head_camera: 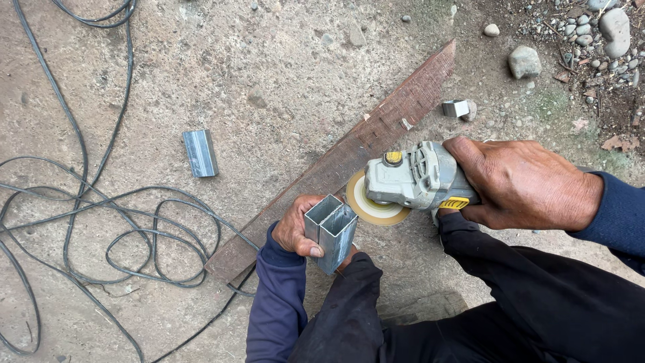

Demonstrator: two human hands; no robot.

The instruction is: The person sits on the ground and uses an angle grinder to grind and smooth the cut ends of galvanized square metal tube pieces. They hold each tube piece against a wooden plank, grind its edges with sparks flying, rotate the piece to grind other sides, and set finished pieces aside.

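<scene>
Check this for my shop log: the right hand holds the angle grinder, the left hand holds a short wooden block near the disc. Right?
Not quite. The head view shows the left hand holding a short metal channel piece, not wood. The right hand does hold the angle grinder.

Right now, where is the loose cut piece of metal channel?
In the head view the loose metal channel piece lies on the concrete ground at left, apart from both hands, between the tangled black cable and the wooden plank.
</scene>
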